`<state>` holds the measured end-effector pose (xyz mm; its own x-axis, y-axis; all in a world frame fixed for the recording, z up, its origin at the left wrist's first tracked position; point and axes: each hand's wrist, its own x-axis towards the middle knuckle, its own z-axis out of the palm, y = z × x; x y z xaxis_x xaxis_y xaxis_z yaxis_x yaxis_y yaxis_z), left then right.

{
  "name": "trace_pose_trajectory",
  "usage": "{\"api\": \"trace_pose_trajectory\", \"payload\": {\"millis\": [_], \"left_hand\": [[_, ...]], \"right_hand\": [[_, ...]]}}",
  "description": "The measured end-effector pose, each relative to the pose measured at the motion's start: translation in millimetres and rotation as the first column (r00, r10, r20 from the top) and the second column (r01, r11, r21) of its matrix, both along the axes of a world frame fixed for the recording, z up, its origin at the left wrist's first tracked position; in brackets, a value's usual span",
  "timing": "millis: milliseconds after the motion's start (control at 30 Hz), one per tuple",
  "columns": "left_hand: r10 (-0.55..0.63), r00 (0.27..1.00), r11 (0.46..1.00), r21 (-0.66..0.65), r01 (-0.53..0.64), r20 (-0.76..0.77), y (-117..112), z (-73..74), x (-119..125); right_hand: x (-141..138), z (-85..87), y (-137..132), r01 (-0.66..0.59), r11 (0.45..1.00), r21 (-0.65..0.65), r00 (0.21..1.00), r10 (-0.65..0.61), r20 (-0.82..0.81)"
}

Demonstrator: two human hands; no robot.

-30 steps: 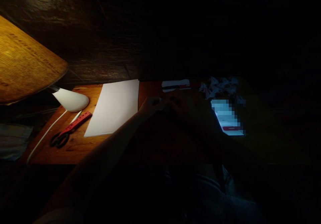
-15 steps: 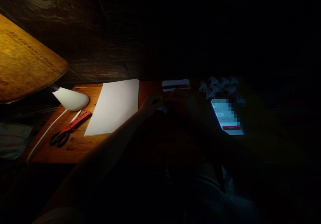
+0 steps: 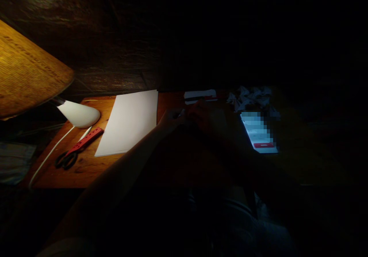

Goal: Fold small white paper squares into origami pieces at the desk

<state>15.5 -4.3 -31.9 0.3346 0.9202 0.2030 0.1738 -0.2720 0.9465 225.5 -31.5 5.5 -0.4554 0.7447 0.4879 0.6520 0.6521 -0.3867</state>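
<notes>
My left hand is closed in a pinch on a small white piece of paper, of which a bright edge shows between the hands. Close against it, my right hand bends its fingers over the same piece; deep shadow hides most of its outline. Just beyond my hands lies a white paper strip with a dark and red slim tool across it. To the left of my left hand is a stack of white paper sheets, partly overlapped by my forearm.
A lamp with a yellow shade and white base stands left. Black-handled scissors lie beside a red perforated strip. Several folded white paper pieces sit back right, behind a lit phone on the wooden table.
My hands have drawn closer around the small paper, and less of it shows. The view has shifted slightly; the things on the table stay put.
</notes>
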Motion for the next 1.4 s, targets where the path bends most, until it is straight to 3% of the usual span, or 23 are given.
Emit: {"api": "trace_pose_trajectory", "payload": {"millis": [167, 433, 800, 1133, 1400], "left_hand": [[0.007, 0.998, 1.0, 0.019, -0.008, 0.057, 0.3, 2.4, 2.4], [0.022, 0.999, 0.999, 0.023, -0.023, 0.034, 1.7, 2.5, 3.2], [0.034, 0.999, 0.999, 0.029, -0.035, 0.028, -1.2, 1.3, 4.2], [0.031, 0.999, 0.999, 0.026, -0.031, 0.018, -2.4, 0.5, 5.6], [0.08, 0.997, 0.994, 0.069, -0.079, -0.02, -7.1, 4.0, 5.2]], "right_hand": [[-9.3, -10.9, 0.9, 0.039, 0.997, -0.067, 0.983, -0.051, -0.178], [-11.4, -22.1, 9.3, -0.017, 0.979, -0.205, 0.88, -0.083, -0.467], [-10.7, -23.7, 12.5, -0.033, 0.942, -0.335, 0.826, -0.163, -0.54], [-11.1, -21.0, 9.2, 0.025, 0.933, -0.36, 0.763, -0.25, -0.596], [-13.2, -17.6, 7.0, 0.007, 0.942, -0.335, 0.757, -0.224, -0.614]]}}
